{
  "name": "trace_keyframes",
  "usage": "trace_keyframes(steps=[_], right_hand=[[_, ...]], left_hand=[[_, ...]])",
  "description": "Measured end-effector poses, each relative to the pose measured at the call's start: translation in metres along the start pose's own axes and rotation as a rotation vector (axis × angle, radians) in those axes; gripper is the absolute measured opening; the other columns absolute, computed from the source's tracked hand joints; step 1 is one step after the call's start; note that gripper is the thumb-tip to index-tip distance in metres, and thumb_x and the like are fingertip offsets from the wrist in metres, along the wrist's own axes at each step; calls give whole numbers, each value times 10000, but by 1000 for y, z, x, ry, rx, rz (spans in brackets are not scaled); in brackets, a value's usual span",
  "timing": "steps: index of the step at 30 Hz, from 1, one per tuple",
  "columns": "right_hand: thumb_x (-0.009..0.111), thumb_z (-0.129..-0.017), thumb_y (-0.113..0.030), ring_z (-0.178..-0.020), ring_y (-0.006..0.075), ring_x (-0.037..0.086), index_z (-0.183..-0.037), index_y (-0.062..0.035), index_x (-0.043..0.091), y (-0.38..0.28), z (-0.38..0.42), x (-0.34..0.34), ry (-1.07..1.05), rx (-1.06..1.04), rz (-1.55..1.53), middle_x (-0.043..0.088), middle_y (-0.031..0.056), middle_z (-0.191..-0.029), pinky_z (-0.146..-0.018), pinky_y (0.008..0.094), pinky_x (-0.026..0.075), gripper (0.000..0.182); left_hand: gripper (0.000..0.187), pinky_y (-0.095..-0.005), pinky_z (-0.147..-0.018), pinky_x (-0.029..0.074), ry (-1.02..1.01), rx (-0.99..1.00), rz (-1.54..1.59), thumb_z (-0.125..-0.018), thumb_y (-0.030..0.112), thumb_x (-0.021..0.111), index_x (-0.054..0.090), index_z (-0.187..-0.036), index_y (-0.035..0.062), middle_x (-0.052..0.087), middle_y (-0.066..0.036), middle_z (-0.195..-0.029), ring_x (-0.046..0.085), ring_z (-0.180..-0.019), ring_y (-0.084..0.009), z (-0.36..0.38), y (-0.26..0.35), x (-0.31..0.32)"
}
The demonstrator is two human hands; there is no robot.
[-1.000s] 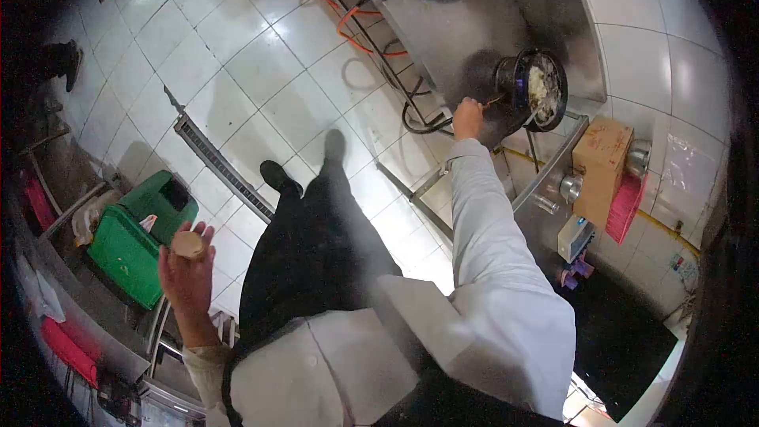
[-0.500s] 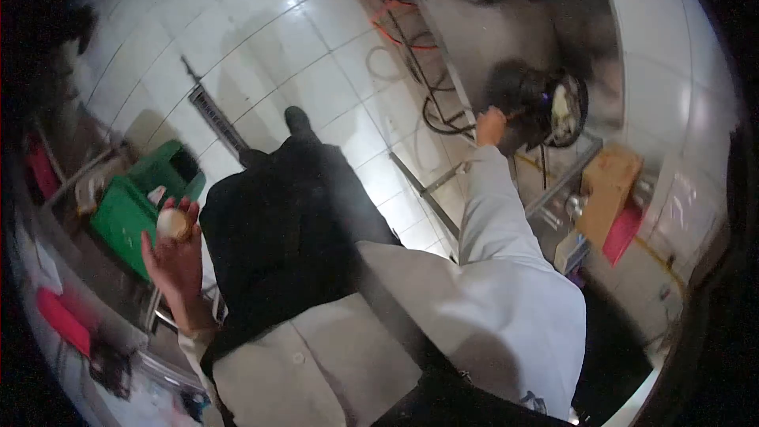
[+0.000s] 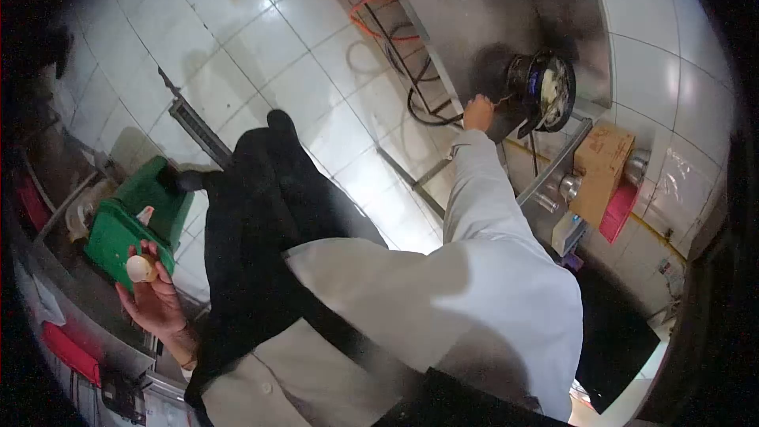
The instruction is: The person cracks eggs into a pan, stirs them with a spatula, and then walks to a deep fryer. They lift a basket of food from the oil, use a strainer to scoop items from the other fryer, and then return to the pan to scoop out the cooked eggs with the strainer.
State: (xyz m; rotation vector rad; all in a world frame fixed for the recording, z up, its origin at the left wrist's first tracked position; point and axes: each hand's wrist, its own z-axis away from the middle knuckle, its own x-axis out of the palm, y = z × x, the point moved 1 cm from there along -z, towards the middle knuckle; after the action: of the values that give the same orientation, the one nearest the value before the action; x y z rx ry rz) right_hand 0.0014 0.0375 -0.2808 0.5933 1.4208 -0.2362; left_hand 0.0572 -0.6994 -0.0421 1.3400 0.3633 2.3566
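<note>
At the lower left, my left hand holds a pale, rounded eggshell at its fingertips, palm turned up, beside a green bin. On the right, my right hand is closed at the edge of the dark metal cooktop. What its fingers grip is too small to make out; a thin piece extends from them toward the burner. Just beyond sits a round black pan with whitish food inside, seen tilted in this view. A thin utensil lies against the pan's near rim.
A cardboard box, a pink-red item and metal containers stand right of the pan. Orange and black hoses hang by the cooktop's frame. A dark floor drain crosses the tiles. Another red item lies at lower left.
The whole view has shifted. My left hand, with the eggshell, has moved down and left, now overlapping the green bin's near edge. My right hand remains by the burner, closed.
</note>
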Motion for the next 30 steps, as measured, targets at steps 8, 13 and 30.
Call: trace_keyframes(steps=[8,13,30], right_hand=[[644,-778,-174,-938,343,568,-891,-4,621,-2,1,-6,-15,-12,73,605,173,-947,-817,423,461,205],[654,-775,-176,-947,341,567,-904,-15,620,-3,1,-5,-40,22,58,601,171,-960,-814,428,467,209],[684,-730,-167,-978,360,578,-1036,35,589,-17,4,-31,-61,63,-162,606,239,-1019,-866,413,447,379]], left_hand=[[633,-491,-1069,302,42,-42,23,-944,302,425,141,-1395,-40,192,-301,-1415,211,-1338,-391,-10,5,-10],[638,-484,-1071,300,-5,-49,40,-946,303,421,130,-1399,-38,186,-299,-1416,208,-1339,-389,-19,6,-5],[629,-421,-1028,366,148,44,10,-892,316,530,303,-1301,-104,377,-294,-1307,360,-1248,-392,-14,-5,2]])
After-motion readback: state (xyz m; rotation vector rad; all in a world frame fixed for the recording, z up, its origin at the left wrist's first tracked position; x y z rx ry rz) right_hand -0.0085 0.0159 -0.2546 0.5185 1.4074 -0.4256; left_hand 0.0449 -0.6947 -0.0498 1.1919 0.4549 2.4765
